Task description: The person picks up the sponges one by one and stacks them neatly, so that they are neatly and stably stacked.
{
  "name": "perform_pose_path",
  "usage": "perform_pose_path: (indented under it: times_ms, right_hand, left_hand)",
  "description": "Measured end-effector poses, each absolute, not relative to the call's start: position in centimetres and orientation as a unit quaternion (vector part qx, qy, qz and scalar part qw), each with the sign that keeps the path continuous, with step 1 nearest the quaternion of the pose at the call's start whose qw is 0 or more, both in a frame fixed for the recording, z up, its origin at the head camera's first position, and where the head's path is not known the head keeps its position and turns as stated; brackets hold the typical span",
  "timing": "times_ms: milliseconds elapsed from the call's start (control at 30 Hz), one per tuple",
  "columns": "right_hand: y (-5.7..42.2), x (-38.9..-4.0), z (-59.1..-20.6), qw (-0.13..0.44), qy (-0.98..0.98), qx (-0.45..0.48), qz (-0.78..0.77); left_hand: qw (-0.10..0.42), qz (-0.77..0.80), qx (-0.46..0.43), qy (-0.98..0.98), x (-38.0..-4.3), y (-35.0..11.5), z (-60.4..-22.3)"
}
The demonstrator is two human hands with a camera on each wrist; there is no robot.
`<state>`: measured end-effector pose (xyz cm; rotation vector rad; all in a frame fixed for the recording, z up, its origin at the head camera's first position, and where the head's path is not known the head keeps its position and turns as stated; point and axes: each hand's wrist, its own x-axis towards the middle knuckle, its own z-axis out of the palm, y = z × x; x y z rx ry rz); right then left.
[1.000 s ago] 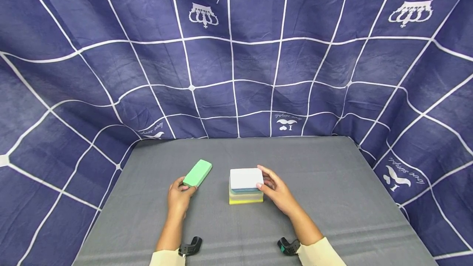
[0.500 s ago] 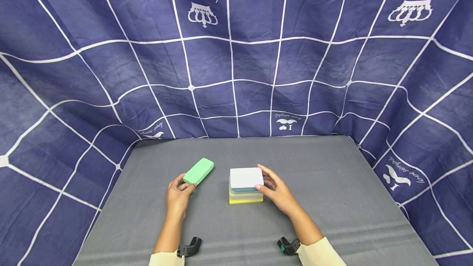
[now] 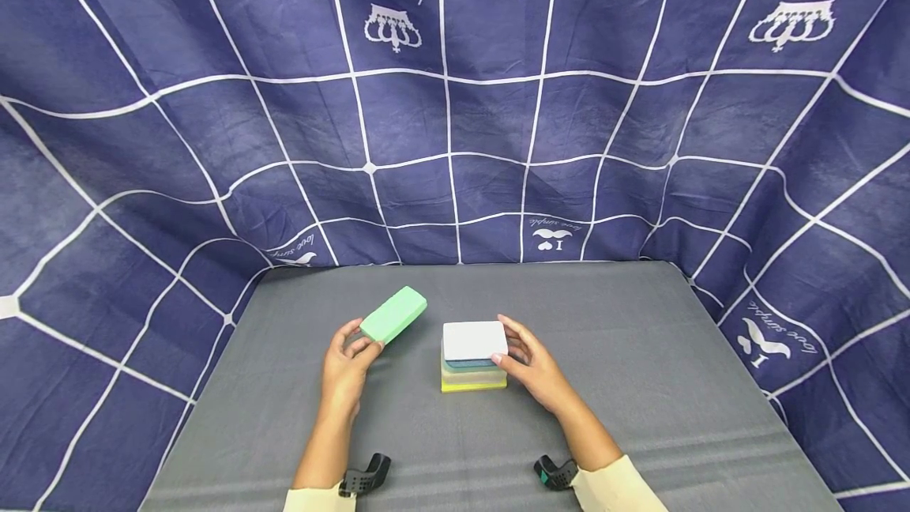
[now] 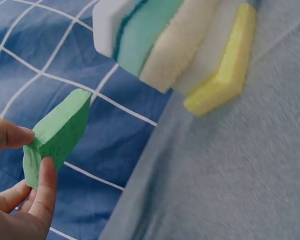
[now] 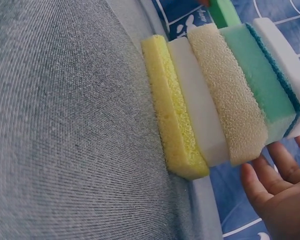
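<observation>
In the head view, my left hand (image 3: 345, 370) pinches a green sponge (image 3: 393, 314) by its near end, thumb on one side and fingers on the other. It is tilted and raised over the table, left of a stack of sponges. On top of that stack lies a white sponge (image 3: 475, 340). Below it come a teal sponge (image 5: 260, 80) with a dark blue scouring layer, a beige sponge (image 5: 227, 90), another white one (image 5: 197, 100) and a yellow one (image 5: 172, 115) at the bottom. My right hand (image 3: 533, 370) holds the stack's right end, thumb at the front corner, fingers behind.
A grey cloth covers the table (image 3: 611, 322) under the stack. Behind and to both sides hangs a dark blue curtain (image 3: 498, 117) with white grid lines. Each wrist wears a black band (image 3: 366, 476).
My left hand has lifted the green sponge and carried it a little right and away from me, toward the stack, tilting it. My right hand and the stack have stayed in place.
</observation>
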<state>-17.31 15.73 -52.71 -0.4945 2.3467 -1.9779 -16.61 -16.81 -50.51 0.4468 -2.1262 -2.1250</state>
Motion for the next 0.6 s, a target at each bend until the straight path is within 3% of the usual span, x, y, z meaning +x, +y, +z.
perform_pose_path:
  times_ms: [233, 600]
  right_hand:
    - [15.8, -17.2, -52.6, 0.017, 0.760, -0.155, -0.631]
    - [15.6, -17.2, -52.3, 0.014, 0.759, -0.157, -0.631]
  left_hand:
    - [0.067, -0.729, 0.115, -0.671, -16.4, -15.9, -48.9]
    - [0.046, -0.752, 0.071, -0.654, -16.2, -14.5, -47.2]
